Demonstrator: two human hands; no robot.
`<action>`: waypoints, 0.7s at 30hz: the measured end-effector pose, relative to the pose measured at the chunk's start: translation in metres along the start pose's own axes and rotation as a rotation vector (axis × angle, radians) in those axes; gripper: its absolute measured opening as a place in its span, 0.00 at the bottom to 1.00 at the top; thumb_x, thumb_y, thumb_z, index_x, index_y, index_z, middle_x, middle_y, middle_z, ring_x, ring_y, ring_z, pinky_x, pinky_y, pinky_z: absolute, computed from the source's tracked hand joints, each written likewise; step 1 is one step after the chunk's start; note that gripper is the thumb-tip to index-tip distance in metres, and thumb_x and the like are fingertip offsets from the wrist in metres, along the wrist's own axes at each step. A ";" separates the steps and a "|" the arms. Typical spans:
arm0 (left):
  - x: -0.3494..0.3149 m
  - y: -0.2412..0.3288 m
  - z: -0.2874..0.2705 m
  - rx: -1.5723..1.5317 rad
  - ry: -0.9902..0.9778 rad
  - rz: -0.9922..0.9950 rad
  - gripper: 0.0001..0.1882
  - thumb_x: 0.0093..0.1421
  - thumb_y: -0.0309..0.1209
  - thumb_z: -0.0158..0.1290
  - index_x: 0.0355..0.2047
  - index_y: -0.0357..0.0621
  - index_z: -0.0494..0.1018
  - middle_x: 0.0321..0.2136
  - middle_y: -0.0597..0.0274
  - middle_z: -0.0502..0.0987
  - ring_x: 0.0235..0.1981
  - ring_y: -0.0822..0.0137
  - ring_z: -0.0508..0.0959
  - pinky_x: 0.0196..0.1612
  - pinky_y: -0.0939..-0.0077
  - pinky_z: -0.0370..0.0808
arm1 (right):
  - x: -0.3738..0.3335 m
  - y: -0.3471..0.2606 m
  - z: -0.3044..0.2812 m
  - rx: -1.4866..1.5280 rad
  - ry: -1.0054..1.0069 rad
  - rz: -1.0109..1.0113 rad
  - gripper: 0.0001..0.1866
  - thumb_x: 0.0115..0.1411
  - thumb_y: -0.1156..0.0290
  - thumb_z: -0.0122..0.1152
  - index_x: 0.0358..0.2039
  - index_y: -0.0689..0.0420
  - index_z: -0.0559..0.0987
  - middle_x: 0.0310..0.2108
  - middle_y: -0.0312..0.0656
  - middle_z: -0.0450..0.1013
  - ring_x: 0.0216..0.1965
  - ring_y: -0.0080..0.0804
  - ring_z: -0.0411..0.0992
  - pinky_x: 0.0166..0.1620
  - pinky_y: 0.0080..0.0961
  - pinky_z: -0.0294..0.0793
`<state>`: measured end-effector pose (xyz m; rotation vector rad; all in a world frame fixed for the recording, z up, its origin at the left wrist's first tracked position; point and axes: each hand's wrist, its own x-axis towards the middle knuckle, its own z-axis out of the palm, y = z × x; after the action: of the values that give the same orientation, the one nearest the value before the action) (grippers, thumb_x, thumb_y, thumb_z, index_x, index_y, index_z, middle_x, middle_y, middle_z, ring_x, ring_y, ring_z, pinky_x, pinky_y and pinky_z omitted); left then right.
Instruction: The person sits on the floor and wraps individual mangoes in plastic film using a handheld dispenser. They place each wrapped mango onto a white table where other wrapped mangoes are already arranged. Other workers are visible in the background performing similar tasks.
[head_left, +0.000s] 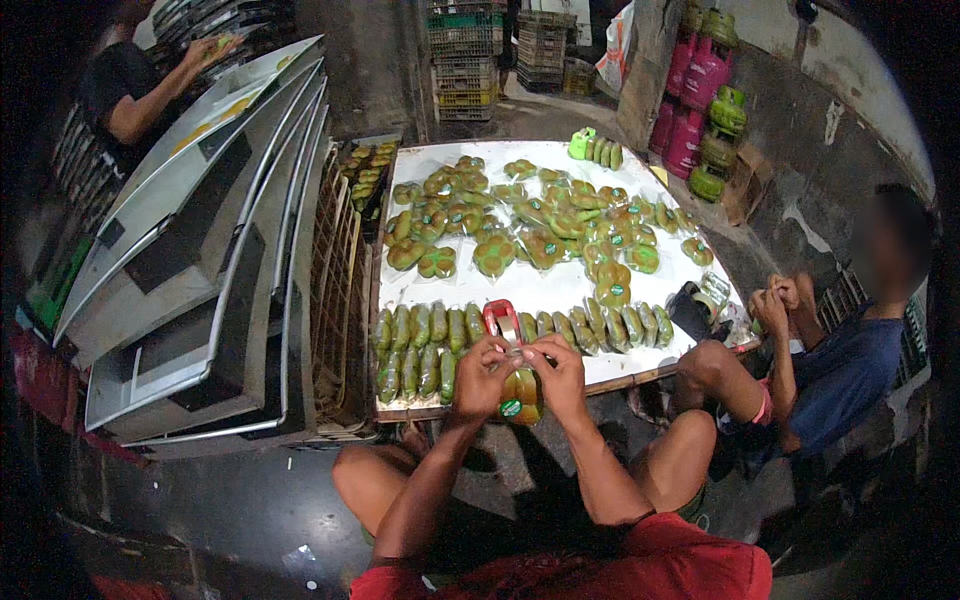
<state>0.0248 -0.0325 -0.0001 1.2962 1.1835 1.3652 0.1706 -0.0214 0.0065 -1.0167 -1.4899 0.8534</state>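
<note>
Both my hands meet at the near edge of a white-topped table (440, 290). Between them hangs a clear plastic bag of green-brown buns (521, 390) with a round green label. My left hand (484, 374) pinches the bag's gathered neck from one side, and my right hand (557, 370) pinches it from the other. Just beyond my fingertips stands a red tape dispenser (497, 311). Packed buns stand in tight rows (420, 350) left of the dispenser, with another row (600, 328) to its right. Farther back lies a loose spread of bagged buns (560, 225), several with green labels.
A tilted stack of large metal trays (180, 300) rises at the left beside a crate rack (340, 300). Pink and green gas cylinders (706, 75) stand back right. One person (845, 350) sits at right, near a black tape dispenser (695, 310); another person (130, 95) works far left.
</note>
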 end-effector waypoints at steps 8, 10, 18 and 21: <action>0.001 0.005 -0.015 -0.060 0.025 -0.028 0.15 0.51 0.18 0.60 0.37 0.39 0.68 0.25 0.60 0.78 0.30 0.74 0.77 0.37 0.78 0.73 | 0.004 0.007 -0.003 -0.003 -0.120 0.091 0.05 0.54 0.77 0.63 0.32 0.64 0.79 0.31 0.43 0.75 0.35 0.30 0.72 0.40 0.25 0.70; -0.002 0.008 -0.020 -0.119 0.061 -0.094 0.16 0.50 0.20 0.61 0.38 0.38 0.69 0.31 0.59 0.78 0.34 0.72 0.77 0.40 0.76 0.73 | -0.002 -0.009 -0.001 -0.228 -0.155 -0.115 0.05 0.53 0.79 0.62 0.32 0.64 0.79 0.31 0.44 0.74 0.35 0.34 0.72 0.41 0.25 0.69; 0.001 -0.023 -0.012 0.166 0.118 0.061 0.08 0.57 0.28 0.57 0.31 0.33 0.75 0.28 0.53 0.73 0.32 0.61 0.73 0.39 0.70 0.67 | -0.003 0.029 0.016 0.262 0.045 0.261 0.06 0.56 0.72 0.63 0.28 0.61 0.77 0.28 0.35 0.73 0.32 0.21 0.68 0.40 0.21 0.67; -0.005 -0.031 -0.003 -0.154 0.312 -0.060 0.08 0.58 0.27 0.54 0.27 0.32 0.73 0.25 0.57 0.72 0.32 0.63 0.73 0.39 0.71 0.68 | -0.006 0.037 0.031 0.167 0.128 0.102 0.06 0.58 0.73 0.61 0.27 0.60 0.74 0.26 0.32 0.70 0.31 0.18 0.66 0.39 0.19 0.67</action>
<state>0.0222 -0.0328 -0.0312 0.9555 1.2839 1.6208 0.1452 -0.0124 -0.0342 -1.0097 -1.2467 0.9503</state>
